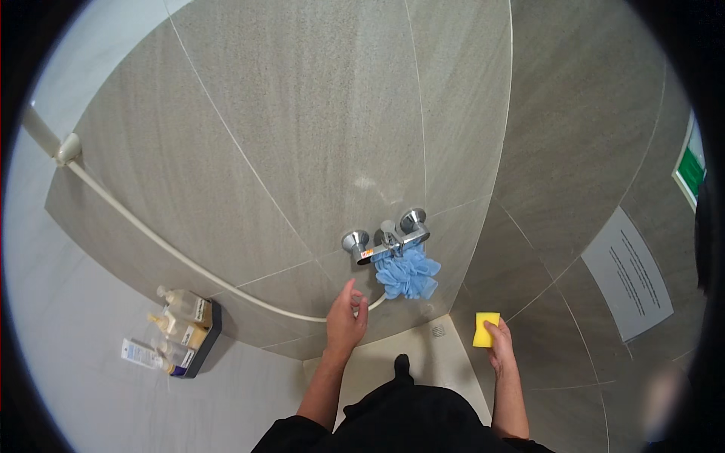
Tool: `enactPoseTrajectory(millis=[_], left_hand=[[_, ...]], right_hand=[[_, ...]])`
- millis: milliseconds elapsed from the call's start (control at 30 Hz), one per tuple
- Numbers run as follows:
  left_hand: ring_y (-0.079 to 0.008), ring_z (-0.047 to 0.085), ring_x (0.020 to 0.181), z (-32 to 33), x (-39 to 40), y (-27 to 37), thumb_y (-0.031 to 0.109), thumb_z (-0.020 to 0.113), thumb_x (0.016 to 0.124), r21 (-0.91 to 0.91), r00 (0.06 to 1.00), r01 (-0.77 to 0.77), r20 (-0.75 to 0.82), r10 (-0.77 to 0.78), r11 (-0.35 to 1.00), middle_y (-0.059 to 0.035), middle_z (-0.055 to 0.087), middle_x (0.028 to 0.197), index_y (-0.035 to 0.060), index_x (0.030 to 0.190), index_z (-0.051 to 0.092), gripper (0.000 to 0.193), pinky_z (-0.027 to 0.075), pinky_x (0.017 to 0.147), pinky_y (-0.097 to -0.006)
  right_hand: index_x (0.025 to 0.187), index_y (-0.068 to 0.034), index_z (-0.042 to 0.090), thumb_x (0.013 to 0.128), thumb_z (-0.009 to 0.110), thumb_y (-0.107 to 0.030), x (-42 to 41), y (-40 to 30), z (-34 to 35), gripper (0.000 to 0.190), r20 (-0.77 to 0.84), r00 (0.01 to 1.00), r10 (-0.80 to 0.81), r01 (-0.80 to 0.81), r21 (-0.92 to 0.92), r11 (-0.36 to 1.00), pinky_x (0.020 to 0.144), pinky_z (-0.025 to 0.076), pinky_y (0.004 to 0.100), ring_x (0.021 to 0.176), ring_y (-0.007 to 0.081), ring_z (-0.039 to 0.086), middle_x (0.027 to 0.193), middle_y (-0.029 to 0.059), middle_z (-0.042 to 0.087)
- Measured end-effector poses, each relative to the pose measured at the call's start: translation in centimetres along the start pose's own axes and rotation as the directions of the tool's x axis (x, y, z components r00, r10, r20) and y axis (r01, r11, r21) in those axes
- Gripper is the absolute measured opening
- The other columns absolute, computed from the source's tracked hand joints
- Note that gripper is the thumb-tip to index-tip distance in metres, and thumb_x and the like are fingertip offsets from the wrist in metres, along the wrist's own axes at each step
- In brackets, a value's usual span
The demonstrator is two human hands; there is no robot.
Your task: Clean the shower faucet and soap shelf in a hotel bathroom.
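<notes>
My right hand [499, 345] holds a yellow sponge [485, 329] with the thumb on its face. My left hand [346, 317] is raised with the fingers a little bent and apart, holding nothing; it overlaps the pale shower hose [283, 308], and whether it touches the hose I cannot tell. Up and to the right of that hand, a chrome shower mixer tap [393, 242] is fixed to the grey tiled wall. A light blue mesh bath puff [408, 274] hangs below the tap and hides part of the hose.
A dark wall shelf [205, 345] at the left carries several pump bottles and a tube. The shower head holder [69, 148] is at the upper left. On the right wall hangs a printed sheet [628, 274]. A floor drain [438, 330] lies near the corner.
</notes>
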State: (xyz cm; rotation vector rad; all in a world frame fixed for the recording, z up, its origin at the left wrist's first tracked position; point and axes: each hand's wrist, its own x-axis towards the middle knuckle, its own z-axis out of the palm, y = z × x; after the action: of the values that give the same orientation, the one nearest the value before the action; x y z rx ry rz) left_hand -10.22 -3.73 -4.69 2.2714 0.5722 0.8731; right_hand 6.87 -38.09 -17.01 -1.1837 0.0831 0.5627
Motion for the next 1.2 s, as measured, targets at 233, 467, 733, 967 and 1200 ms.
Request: enactPoseTrajectory(millis=[233, 467, 733, 967, 1200], left_hand=[[-0.0193, 0.061, 0.069, -0.7, 6.0, -1.3, 0.014, 0.077, 0.091, -0.156, 0.99, -0.082, -0.127, 0.063, 0.984, -0.0084, 0.067, 0.091, 0.0011, 0.139, 0.059, 0.052, 0.052, 0.064, -0.0319], [-0.0151, 0.061, 0.067, -0.2, 9.1, -3.0, 0.013, 0.083, 0.086, -0.179, 0.996, -0.069, 0.048, 0.078, 0.981, -0.0076, 0.069, 0.088, 0.005, 0.129, 0.068, 0.046, 0.051, 0.062, -0.0286], [-0.016, 0.074, 0.08, -0.4, 9.4, -3.1, 0.004, 0.084, 0.082, -0.321, 0.998, -0.028, 0.049, 0.047, 0.947, -0.0133, 0.078, 0.094, -0.0001, 0.121, 0.071, 0.041, 0.057, 0.069, -0.0296], [-0.0192, 0.072, 0.07, -0.4, 8.7, -2.2, 0.008, 0.085, 0.082, -0.222, 1.0, 0.015, 0.002, -0.015, 0.975, -0.0136, 0.077, 0.093, 0.0029, 0.119, 0.074, 0.039, 0.056, 0.065, -0.0315], [-0.0277, 0.069, 0.064, -1.0, 7.3, 0.7, 0.023, 0.076, 0.093, -0.074, 0.996, 0.055, -0.07, -0.06, 0.996, -0.0149, 0.068, 0.073, 0.0131, 0.131, 0.071, 0.039, 0.053, 0.061, -0.0393]], right_hand=[[0.137, -0.005, 0.053, 0.108, 0.048, -0.028, 3.5, -7.2, 8.7, 0.037, 0.032, 0.997, -0.075, 0.071, 0.092, 0.993, 0.096, 0.049, 0.036, 0.109, 0.0174, 0.061, 0.122, 0.0043, 0.062], [0.127, -0.003, 0.062, 0.1, 0.062, -0.011, 8.0, -13.1, 21.4, 0.027, 0.258, 0.772, -0.581, 0.626, -0.466, 0.625, 0.092, 0.049, 0.0322, 0.105, 0.0205, 0.062, 0.12, 0.0075, 0.062], [0.106, 0.001, 0.071, 0.086, 0.072, -0.002, 7.1, -13.6, 26.1, 0.02, 0.567, 0.459, -0.684, 0.758, -0.651, -0.03, 0.086, 0.051, 0.0425, 0.095, 0.0355, 0.063, 0.108, 0.016, 0.066], [0.102, 0.002, 0.072, 0.085, 0.07, 0.0, 7.5, -14.8, 23.8, 0.017, 0.652, 0.463, -0.6, 0.862, -0.489, 0.133, 0.083, 0.05, 0.0388, 0.094, 0.0299, 0.062, 0.105, 0.0142, 0.063], [0.113, -0.003, 0.074, 0.077, 0.075, -0.001, 5.0, -23.0, 29.0, 0.036, 0.618, 0.074, -0.783, 0.892, -0.392, -0.225, 0.096, 0.044, 0.0408, 0.109, 0.0311, 0.055, 0.114, 0.0132, 0.058]])
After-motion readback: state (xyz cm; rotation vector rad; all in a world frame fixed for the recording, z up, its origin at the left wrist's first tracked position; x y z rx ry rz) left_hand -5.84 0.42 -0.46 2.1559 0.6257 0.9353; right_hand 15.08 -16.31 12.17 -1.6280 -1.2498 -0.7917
